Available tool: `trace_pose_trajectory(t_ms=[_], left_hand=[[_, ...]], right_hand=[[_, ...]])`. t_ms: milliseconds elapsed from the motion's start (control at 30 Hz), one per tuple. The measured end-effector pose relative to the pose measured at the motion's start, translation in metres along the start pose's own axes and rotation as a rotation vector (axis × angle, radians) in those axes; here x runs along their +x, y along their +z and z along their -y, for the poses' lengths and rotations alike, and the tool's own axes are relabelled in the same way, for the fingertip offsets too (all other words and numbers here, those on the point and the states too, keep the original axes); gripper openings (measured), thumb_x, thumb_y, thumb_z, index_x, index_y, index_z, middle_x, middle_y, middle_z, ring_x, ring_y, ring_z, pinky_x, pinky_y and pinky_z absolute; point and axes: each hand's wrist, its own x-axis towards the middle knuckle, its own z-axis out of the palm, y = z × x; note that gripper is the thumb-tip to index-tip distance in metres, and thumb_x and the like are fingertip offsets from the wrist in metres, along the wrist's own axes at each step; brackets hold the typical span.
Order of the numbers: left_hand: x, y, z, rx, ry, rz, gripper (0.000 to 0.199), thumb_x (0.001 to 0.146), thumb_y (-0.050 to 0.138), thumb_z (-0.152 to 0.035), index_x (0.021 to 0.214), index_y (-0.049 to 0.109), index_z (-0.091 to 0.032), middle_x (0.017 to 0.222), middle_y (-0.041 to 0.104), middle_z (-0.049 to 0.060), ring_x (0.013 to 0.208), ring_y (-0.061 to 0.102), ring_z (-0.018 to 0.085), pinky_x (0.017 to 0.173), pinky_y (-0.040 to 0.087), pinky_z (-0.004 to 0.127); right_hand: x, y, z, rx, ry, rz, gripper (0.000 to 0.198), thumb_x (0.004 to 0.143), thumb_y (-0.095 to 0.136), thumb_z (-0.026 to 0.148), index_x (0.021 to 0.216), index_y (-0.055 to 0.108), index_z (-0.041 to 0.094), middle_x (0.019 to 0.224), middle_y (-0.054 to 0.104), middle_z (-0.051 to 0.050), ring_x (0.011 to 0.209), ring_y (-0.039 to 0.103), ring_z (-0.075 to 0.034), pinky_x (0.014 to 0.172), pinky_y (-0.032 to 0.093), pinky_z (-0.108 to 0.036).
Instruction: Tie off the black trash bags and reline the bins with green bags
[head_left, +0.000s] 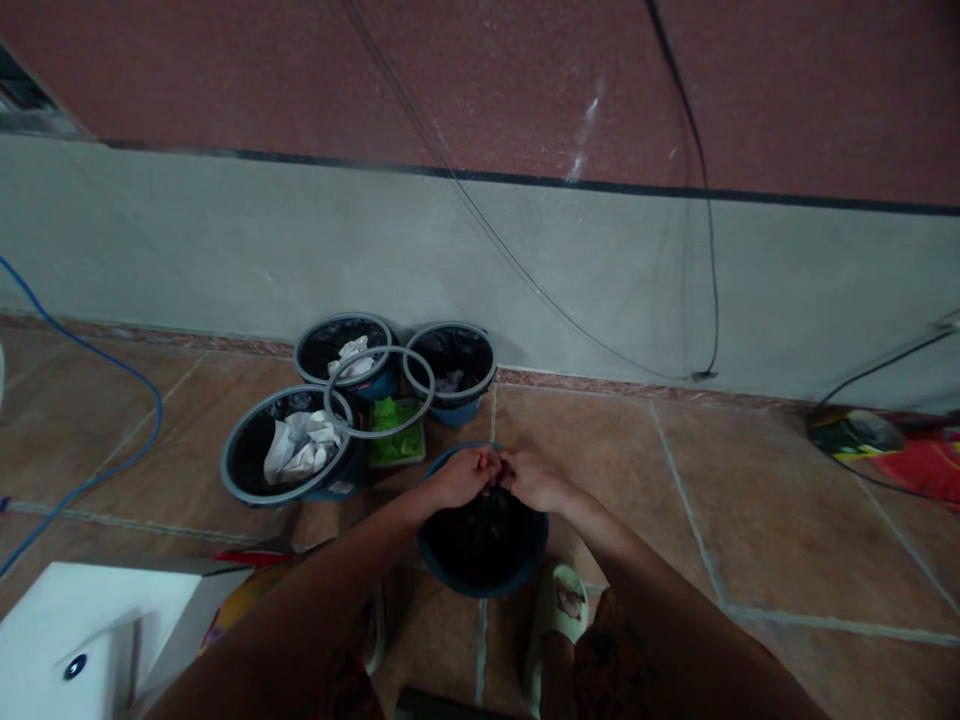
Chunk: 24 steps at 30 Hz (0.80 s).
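A blue trash bin (pixel 541 540) stands on the floor between my feet, with a black bin bag (pixel 480 535) inside it. My left hand (pixel 466 477) and my right hand (pixel 534 482) meet above the bin's far side. Fingers of both are closed, pinching gathered black plastic of the bag, though the exact grip is dark and partly hidden. The bin's upper edge shows no grey ring. One loose grey rim ring (pixel 328 400) rests across the neighbouring bins.
Three grey-rimmed bins with black liners (pixel 229 480) (pixel 300 350) (pixel 491 375) stand to the left; white waste lies in two. Between them sits a tray of green plastic (pixel 396 440). A blue hose (pixel 120 365), a white box (pixel 97 610) and a black cable (pixel 709 250) are around.
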Motion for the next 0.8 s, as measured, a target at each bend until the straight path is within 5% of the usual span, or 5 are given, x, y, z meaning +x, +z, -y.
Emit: trace_pose_trajectory(t_ms=[200,333,467,600,800], left_hand=[[-0.001,-0.001,-0.01,-0.327,-0.275,-0.17,0.006,0.074,0.069,-0.017,0.075,0.063,-0.013,0.065,0.065,0.0,0.057,0.061,0.01,0.063,0.05,0.024],[-0.001,-0.004,-0.008,-0.432,-0.341,-0.194,0.013,0.067,0.074,-0.021,0.076,0.069,-0.013,0.071,0.07,0.002,0.063,0.063,0.011,0.068,0.05,0.025],[-0.002,-0.004,-0.01,-0.051,-0.131,-0.197,0.003,0.066,0.068,-0.016,0.068,0.069,-0.015,0.068,0.069,0.001,0.066,0.061,0.013,0.07,0.047,0.025],[-0.008,-0.002,-0.018,0.465,0.181,-0.114,0.013,0.074,0.059,-0.014,0.073,0.07,-0.019,0.068,0.068,-0.001,0.07,0.061,0.014,0.072,0.045,0.025],[-0.016,0.0,-0.022,0.65,0.386,-0.117,0.017,0.083,0.051,-0.011,0.087,0.066,-0.019,0.081,0.068,0.002,0.075,0.062,0.015,0.071,0.046,0.024]], right_hand=[[0.002,-0.005,-0.008,0.049,0.005,-0.105,0.026,0.091,0.05,0.021,0.089,0.075,0.018,0.077,0.071,-0.003,0.068,0.059,-0.012,0.064,0.04,-0.023],[-0.003,-0.008,-0.009,0.146,-0.056,-0.033,0.025,0.09,0.053,0.027,0.086,0.076,0.017,0.069,0.067,0.0,0.058,0.054,-0.01,0.057,0.037,-0.022],[-0.004,-0.011,-0.01,0.084,-0.025,0.045,0.021,0.087,0.058,0.027,0.088,0.077,0.018,0.076,0.072,-0.002,0.065,0.058,-0.012,0.06,0.038,-0.023],[-0.001,-0.009,-0.009,0.006,0.001,-0.005,0.022,0.082,0.057,0.016,0.092,0.076,0.019,0.087,0.076,-0.006,0.078,0.065,-0.017,0.068,0.043,-0.024],[0.007,0.004,-0.011,0.23,-0.084,-0.021,0.028,0.079,0.047,0.007,0.088,0.071,0.017,0.086,0.075,-0.005,0.075,0.066,-0.015,0.068,0.046,-0.022]])
